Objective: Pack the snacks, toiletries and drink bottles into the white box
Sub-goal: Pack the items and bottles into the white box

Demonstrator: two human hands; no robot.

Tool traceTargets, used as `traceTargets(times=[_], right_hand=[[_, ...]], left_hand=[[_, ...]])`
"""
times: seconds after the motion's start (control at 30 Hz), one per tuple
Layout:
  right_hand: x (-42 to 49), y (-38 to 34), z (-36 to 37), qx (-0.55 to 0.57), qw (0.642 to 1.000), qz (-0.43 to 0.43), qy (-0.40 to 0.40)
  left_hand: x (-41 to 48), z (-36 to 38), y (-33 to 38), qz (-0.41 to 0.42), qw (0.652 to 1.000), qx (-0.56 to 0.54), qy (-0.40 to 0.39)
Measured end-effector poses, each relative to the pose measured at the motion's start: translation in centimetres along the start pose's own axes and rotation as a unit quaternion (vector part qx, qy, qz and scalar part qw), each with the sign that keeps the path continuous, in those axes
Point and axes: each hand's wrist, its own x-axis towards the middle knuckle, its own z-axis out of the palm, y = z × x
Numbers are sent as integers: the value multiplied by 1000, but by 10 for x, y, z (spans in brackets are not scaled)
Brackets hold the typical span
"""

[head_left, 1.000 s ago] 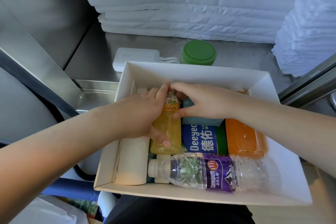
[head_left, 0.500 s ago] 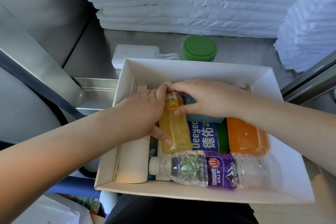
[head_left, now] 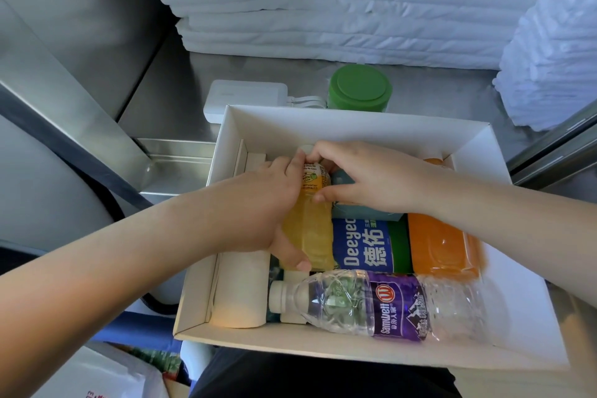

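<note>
- Shifted deeper since the earlier frame, the yellow juice bottle [head_left: 308,229] now lies farther toward the white box's [head_left: 349,126] back wall.
- Left hand [head_left: 258,207] wraps its body; right hand [head_left: 365,178] pinches its neck.
- Step in hand: seating it beside the blue wipes pack [head_left: 361,245]; next, press it flat, then release.

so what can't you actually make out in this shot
All in the head view:
- Teal box: mostly hidden by the right hand; no label shows.
- Juice bottle: its left side is behind the left hand, and its label print is too small to read.
- Orange pack: far end under the right forearm.
- Green-lidded tub: body cut off by the white box's wall.
</note>
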Motion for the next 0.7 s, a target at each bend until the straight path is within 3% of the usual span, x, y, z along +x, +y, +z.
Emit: traceTargets(times=[0.17,0.4,0.53,0.6,0.7], right_hand=[[1,2,2,29,999,27,-16],[1,5,3,27,998,41,-28],[-3,2,-2,-23,1000,17,-7],[-6,-2,-14,-40,999,5,31],[-10,-6,-36,46,993,2,109]], left_hand=[[-4,-2,-3,12,998,48,31],[-4,4,-1,-2,996,84,3],[-9,-2,1,-11,996,89,6],[-15,-12,5,-7,997,67,44],[-17,-36,4,19,979,36,202]])
